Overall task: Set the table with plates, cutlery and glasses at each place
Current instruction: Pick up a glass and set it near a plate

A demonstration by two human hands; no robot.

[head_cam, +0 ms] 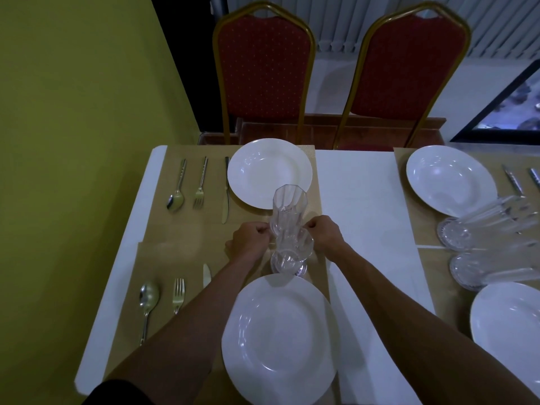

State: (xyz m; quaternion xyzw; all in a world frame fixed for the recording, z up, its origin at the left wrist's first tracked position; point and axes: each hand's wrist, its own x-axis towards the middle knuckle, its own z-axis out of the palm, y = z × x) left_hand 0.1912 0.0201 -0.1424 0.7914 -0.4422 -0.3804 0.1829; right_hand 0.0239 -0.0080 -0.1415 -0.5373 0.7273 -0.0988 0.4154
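Two clear glasses stand on the left side of the white table (359, 200), between two white plates. The far glass (289, 207) is tall and sits just beside the far plate (268, 173). The near glass (292, 254) is right in front of it, close to the near plate (280, 337). The left hand (251, 239) has its fingers curled tight against the bottom of the far glass. The right hand (325, 233) has its fingers curled in at the top of the near glass (the glass is see-through, so I cannot tell just how the fingertips sit). Both hands are in fists, one on each side of the glasses. Left of the far plate, on a tan mat (187, 226), lie a spoon (175, 197), a fork (200, 185) and a knife (226, 194). The near place has its own spoon, fork and knife too. On the right side are two more plates and two more glasses (482, 223). Two red chairs (263, 68) stand past the table.
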